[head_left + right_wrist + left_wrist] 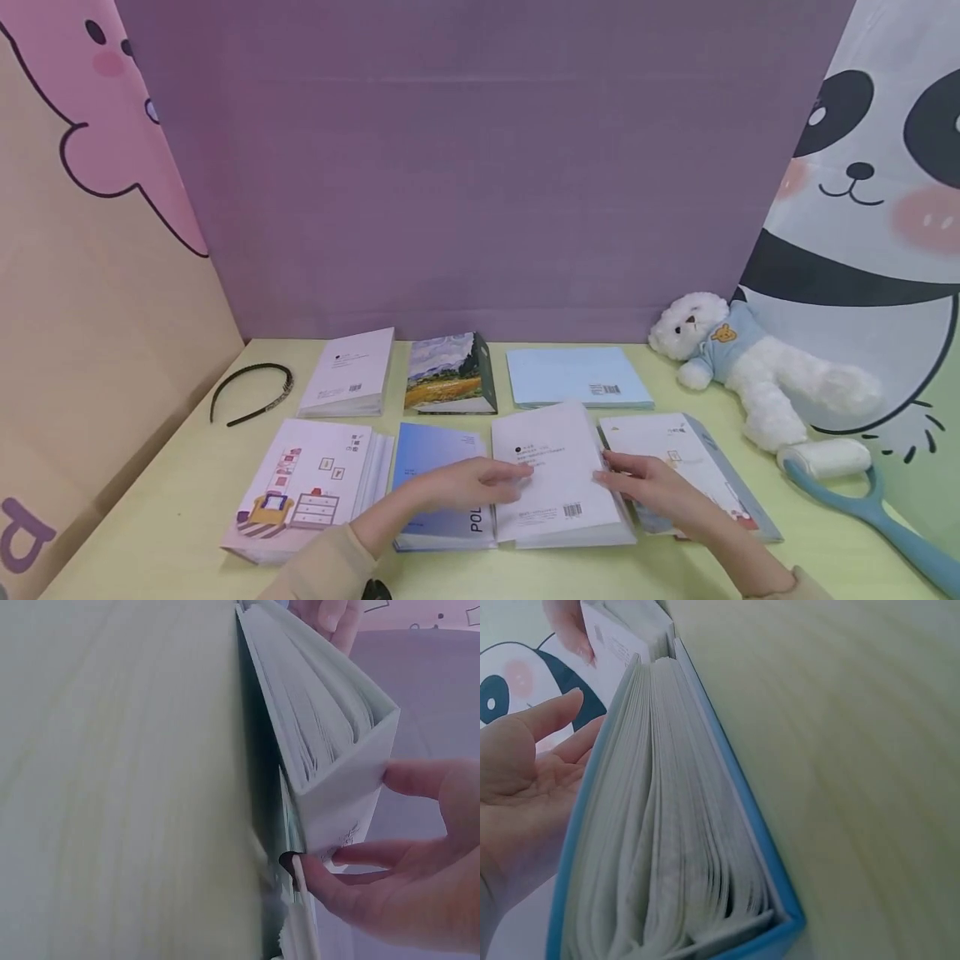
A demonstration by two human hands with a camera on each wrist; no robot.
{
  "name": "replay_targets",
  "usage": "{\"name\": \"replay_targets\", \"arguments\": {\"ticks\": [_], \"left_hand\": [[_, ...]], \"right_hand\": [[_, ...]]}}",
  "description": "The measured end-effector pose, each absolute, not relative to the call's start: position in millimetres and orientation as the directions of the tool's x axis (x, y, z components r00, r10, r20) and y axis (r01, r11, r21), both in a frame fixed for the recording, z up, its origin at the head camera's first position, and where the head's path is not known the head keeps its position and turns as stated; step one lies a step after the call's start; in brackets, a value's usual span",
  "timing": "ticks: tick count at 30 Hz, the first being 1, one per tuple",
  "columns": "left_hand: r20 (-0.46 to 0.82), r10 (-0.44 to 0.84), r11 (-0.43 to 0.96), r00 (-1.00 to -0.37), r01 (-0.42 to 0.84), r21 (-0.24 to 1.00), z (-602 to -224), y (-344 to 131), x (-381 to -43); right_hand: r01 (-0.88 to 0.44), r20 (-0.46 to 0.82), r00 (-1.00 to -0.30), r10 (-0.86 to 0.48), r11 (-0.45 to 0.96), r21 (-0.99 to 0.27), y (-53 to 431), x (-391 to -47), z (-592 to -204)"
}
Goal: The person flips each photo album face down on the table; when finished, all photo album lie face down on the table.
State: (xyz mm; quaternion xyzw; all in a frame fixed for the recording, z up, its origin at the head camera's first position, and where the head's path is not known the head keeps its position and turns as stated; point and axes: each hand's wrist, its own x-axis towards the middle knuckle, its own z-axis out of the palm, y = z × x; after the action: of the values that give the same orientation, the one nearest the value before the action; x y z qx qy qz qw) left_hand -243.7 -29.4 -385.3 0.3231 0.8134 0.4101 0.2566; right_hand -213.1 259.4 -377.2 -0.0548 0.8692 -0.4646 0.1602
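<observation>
A white photo album [551, 479] with small print and a barcode stands between my hands at the front middle. My left hand [476, 483] reaches over a blue album [423, 454], its fingertips at the white album's left side. In the left wrist view that hand [529, 776] shows its palm, fingers loosely extended beside the blue-edged album. My right hand [652, 492] touches the white album's right side with fingers spread. In the right wrist view, fingertips [401, 776] meet its spine, over a dark gap under the cover. A white-and-grey album [675, 454] lies right of it.
A pink album [300, 483] lies front left. Behind are a white album [348, 371], a landscape-picture album [446, 375] and a light-blue album [577, 375]. A headband [288, 383] lies left; a plush bear [738, 358] and a blue-handled lint roller [828, 458] lie right.
</observation>
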Motion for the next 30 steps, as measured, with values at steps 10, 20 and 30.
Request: {"name": "replay_targets", "arguments": {"ticks": [10, 20, 30], "left_hand": [[-0.192, 0.748, 0.481, -0.636, 0.319, 0.817, -383, -28, -240], [-0.198, 0.749, 0.486, -0.632, 0.321, 0.813, -383, -29, -241], [-0.203, 0.771, 0.484, -0.603, 0.348, 0.803, -385, -29, -242]], "right_hand": [[-0.019, -0.186, -0.945, -0.268, 0.616, -0.787, 258, -214, -385], [-0.084, -0.134, -0.949, -0.284, 0.64, -0.764, 259, -213, -389], [-0.107, -0.131, -0.938, -0.32, 0.628, -0.771, 258, -213, -384]]}}
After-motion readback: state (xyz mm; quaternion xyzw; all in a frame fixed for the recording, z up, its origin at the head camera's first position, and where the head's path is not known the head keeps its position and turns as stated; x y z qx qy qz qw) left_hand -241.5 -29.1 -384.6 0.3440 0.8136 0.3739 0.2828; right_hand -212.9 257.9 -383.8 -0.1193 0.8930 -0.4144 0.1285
